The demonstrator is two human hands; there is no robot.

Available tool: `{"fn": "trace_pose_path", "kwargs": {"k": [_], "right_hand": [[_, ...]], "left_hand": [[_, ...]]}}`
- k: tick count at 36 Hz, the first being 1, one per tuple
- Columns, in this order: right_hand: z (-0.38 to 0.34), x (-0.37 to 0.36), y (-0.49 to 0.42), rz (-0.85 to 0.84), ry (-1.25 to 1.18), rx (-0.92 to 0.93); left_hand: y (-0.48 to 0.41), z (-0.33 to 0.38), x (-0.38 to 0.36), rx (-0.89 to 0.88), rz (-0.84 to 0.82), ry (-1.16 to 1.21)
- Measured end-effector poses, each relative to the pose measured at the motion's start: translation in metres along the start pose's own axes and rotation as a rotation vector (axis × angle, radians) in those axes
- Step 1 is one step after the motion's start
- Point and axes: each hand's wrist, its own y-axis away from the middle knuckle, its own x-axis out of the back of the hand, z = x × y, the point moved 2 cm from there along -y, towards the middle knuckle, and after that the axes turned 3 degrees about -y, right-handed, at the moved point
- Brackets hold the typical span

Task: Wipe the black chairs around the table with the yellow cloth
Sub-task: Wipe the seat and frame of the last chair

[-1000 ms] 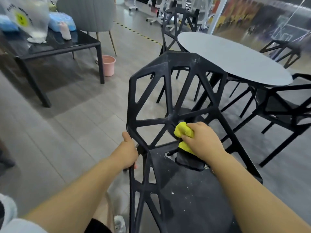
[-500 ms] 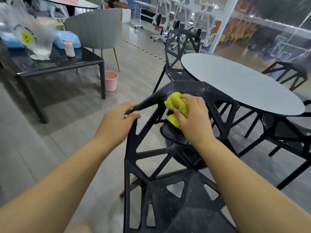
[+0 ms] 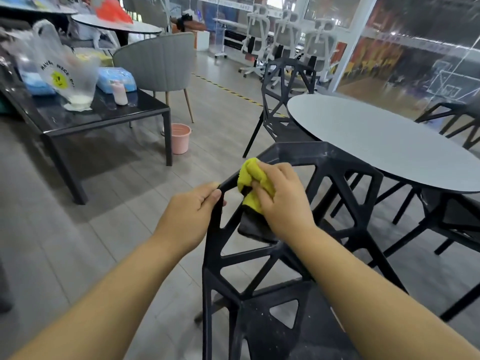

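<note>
Two grips are set on the backrest of the nearest black chair [image 3: 337, 159], which is seen from behind its seat. The upper left corner of the backrest frame is clasped by the left grip [image 3: 193, 211], fingers over the bar and thumb against it. The yellow cloth [image 3: 250, 175] is bunched in the right grip [image 3: 281, 201], with the fingers curled over it, and is pressed onto the slanted top bar just beside the left grip. A dark part of the cloth is seen hanging below the palm, inside a backrest opening.

Directly beyond the backrest the round grey worktop [image 3: 376, 141] is met, its edge close to the chair's top rail. A second black chair [image 3: 281, 128] is tucked at its far side, and a third [image 3: 457, 216] is placed to the right, partly under the rim. To the left, across open floor, a dark low worktop [image 3: 104, 118] is loaded with a plastic bag [image 3: 65, 71], a blue packet [image 3: 117, 77] and a pink bottle [image 3: 120, 92]. A pink bucket [image 3: 179, 138] is stood on the floor by its leg, and a grey padded chair [image 3: 158, 63] behind it. White office chairs [image 3: 255, 40] are lined up in the background.
</note>
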Motion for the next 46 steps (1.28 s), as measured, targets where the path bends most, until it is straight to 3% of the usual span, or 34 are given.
{"fn": "trace_pose_path", "kwargs": {"k": [4,8,14,18,26,31,37,42,46], "right_hand": [[0.018,0.014,-0.026,0.133,0.049,-0.120],[0.019,0.002,-0.024,0.155,0.094,-0.186],[-0.028,-0.027,0.021,0.112,-0.065,0.057],[-0.038,-0.035,0.033,0.104,-0.055,0.180],[-0.020,-0.057,0.078,-0.011,0.089,0.232],[-0.004,-0.082,0.130,-0.169,0.200,0.222],[0.005,-0.053,0.076,0.118,0.129,0.009],[0.029,-0.006,-0.011,0.312,0.157,-0.209],[0.032,0.002,-0.027,0.322,0.197,-0.139]], "left_hand": [[0.000,0.003,0.000,0.038,-0.005,-0.003],[0.000,0.004,0.002,0.043,-0.035,-0.010],[0.001,0.008,0.009,0.154,-0.113,0.270],[0.001,0.011,0.017,0.206,-0.156,0.318],[0.005,0.008,0.011,0.190,-0.076,0.243],[0.010,-0.001,0.001,0.126,-0.030,0.082],[0.005,-0.005,-0.001,0.055,0.072,-0.033],[0.003,-0.005,-0.002,0.060,0.062,-0.061],[0.003,-0.007,-0.003,0.053,0.054,-0.082]]}}
